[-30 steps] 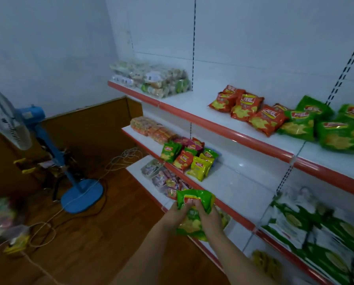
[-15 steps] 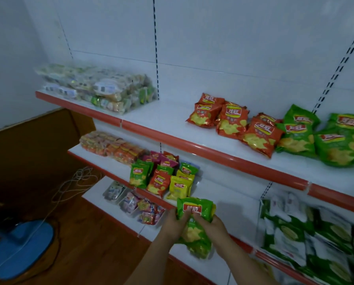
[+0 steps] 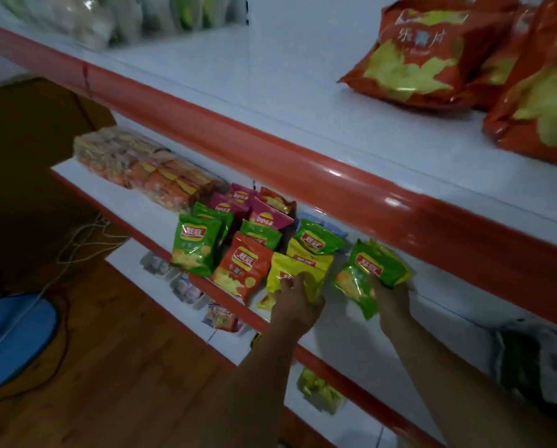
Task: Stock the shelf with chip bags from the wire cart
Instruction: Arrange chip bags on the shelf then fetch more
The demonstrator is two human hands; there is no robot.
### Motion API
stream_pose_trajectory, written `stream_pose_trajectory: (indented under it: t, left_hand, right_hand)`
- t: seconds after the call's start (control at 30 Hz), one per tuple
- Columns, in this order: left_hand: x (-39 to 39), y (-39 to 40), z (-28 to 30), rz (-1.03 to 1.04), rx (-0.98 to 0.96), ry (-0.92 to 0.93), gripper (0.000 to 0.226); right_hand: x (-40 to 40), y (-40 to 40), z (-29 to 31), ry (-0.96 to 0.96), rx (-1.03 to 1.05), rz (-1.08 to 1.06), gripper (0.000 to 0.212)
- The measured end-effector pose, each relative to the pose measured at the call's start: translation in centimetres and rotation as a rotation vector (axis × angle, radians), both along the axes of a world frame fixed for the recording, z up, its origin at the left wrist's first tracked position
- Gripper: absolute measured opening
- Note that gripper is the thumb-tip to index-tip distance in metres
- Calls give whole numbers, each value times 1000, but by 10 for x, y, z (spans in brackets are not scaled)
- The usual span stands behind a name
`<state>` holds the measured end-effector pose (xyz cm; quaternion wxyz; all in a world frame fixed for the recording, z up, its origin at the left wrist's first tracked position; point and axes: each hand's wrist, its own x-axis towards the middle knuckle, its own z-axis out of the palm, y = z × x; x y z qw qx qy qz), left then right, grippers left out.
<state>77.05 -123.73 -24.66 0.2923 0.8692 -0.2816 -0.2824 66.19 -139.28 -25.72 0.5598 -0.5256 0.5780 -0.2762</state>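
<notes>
My right hand (image 3: 390, 297) grips a green chip bag (image 3: 369, 273) with a yellow one behind it, holding them over the white middle shelf (image 3: 361, 347), just right of the small bags standing there. My left hand (image 3: 294, 300) grips the lower edge of a yellow chip bag (image 3: 294, 273) at the front of that group. Beside it stand an orange bag (image 3: 243, 268) and a green bag (image 3: 196, 245). The wire cart is out of view.
The upper shelf (image 3: 303, 101) with its red lip hangs right above my hands and carries large orange bags (image 3: 422, 56). Wrapped snack packs (image 3: 141, 166) lie left on the middle shelf. The lower shelf holds small packets (image 3: 220, 316). A blue fan base (image 3: 15, 337) and cables sit on the wooden floor.
I have leaned in close to the middle shelf. My hands, both holding one green bag before, have split: the right carries the bag onto the shelf, the left now grips a yellow bag.
</notes>
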Motion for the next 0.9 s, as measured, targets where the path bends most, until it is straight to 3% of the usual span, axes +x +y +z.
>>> stream_pose_trajectory:
  t: [0.17, 0.4, 0.47, 0.53, 0.67, 0.9]
  left_hand:
    - [17, -10, -31, -43, -21, -119, 70]
    - [13, 46, 8, -88, 92, -128, 83]
    - [11, 78, 32, -37, 70, -131, 81]
    - [11, 124, 56, 39, 59, -138, 76]
    - [6, 260, 100, 301, 108, -154, 76]
    - [-87, 608, 170, 933, 183, -160, 76]
  right_hand:
    - [43, -32, -38, 93, 132, 238, 56]
    - [8, 15, 3, 337, 312, 194, 76]
    - [1, 48, 19, 476, 205, 139, 78]
    - [9, 98, 42, 605, -40, 170, 68]
    - [41, 248, 93, 573, -335, 586, 60]
    - [52, 592, 172, 276, -696, 1467, 69]
